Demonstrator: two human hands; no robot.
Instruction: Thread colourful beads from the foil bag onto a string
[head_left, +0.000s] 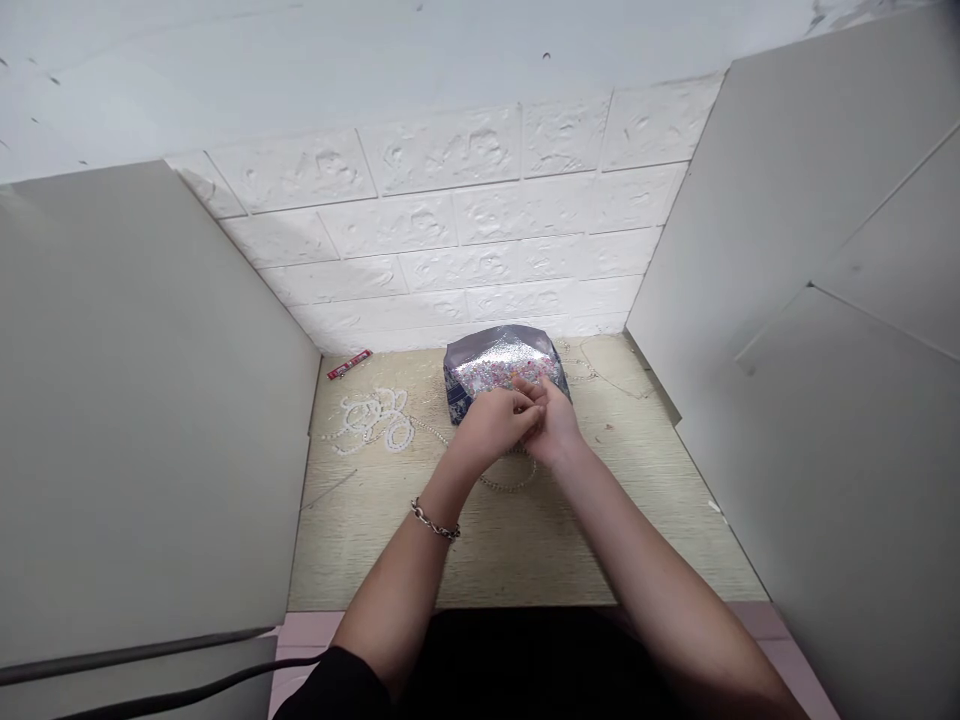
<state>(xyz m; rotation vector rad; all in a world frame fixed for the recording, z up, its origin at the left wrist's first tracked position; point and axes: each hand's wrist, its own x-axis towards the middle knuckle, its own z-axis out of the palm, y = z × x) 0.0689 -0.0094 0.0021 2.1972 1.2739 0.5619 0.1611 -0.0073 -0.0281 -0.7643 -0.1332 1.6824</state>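
the left hand (487, 425) and right hand (559, 422) meet before a boxy, silver-and-dark-blue shiny pouch (499, 352); a pale beaded strand (510, 488) curves below them over the yellowish wood-grain table (517, 560); whether either hand grips it, i cannot tell.

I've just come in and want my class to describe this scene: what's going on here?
A person is using both bare hands at a table. The left hand and right hand meet in front of a silver-lined pouch with small colourful pieces in it; anything between the fingertips is too small to make out. A beaded strand loops on the table below the hands. Tangled white strands lie to the left, a red packet behind them.
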